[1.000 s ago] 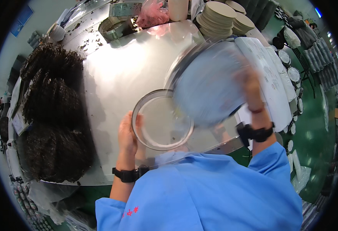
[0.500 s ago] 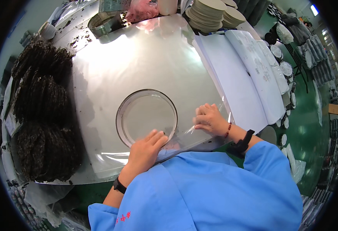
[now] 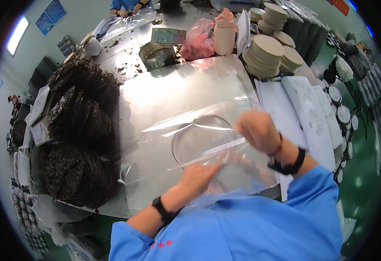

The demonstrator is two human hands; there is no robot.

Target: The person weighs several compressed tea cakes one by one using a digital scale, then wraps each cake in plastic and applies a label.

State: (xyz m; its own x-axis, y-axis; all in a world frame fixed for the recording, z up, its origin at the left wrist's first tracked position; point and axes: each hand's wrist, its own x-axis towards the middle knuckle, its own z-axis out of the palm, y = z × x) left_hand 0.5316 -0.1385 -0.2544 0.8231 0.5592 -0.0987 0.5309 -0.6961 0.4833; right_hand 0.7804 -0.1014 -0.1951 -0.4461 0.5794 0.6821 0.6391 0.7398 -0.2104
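Observation:
A round, thin-rimmed hoop (image 3: 173,150) lies on the table in front of me, seen through a sheet of clear plastic film (image 3: 149,154). The film is lifted and creased across the hoop, with bright glints along its folds. My right hand (image 3: 258,131), smeared by motion, is closed in a fist at the film's right side, raised above the table. My left hand (image 3: 197,178) rests at the hoop's near edge, fingers stretched toward the right. Whether its fingertips touch the rim or only the film, I cannot tell.
Stacks of dark, dried seaweed-like sheets (image 3: 75,172) stand on the left. Behind are an open metal ring (image 3: 153,58), a pink plastic bag (image 3: 198,41), a pink bottle (image 3: 224,35) and stacked pale discs (image 3: 263,54). White papers (image 3: 310,117) lie right. Another person's hands (image 3: 129,11) work across the table.
My right hand has risen from the table's near edge, lifting the film with it over the hoop. My left hand stays by the hoop's near rim. The view has tilted up, showing more of the table's far end.

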